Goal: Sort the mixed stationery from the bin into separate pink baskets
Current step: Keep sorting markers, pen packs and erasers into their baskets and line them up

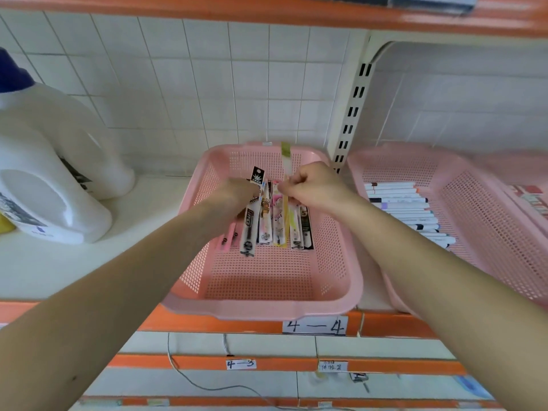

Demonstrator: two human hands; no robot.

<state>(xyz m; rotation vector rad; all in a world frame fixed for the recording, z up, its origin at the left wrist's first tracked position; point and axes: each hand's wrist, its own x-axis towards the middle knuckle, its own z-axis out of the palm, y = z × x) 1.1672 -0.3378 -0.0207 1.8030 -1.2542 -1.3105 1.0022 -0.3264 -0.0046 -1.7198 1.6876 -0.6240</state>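
The long, narrow plastic refill packets point(278, 229) lie fanned side by side in the far half of the middle pink mesh plastic basket point(267, 304), directly under both hands. The left grip point(237, 191) is curled closed on the upper part of a black-and-white printed refill packet point(248, 229). That packet's top shows just past the fingers toward 12 o'clock, and its lower end points to 6 o'clock across the basket floor. The right grip point(314, 185), just beside the left at 3 o'clock of it, is curled tight, pinching a slim yellow strip packet point(286, 161). This strip runs from the fan up past the knuckles toward the basket's far rim.

At 3 o'clock of this basket a second pink mesh basket point(474, 203) holds a row of white-barrelled markers point(409, 209). At 9 o'clock stands a large white plastic jug with a blue cap point(44, 161). All rest on a white shelf with an orange front edge point(207, 323), which carries a handwritten "4—4" paper label point(314, 324).
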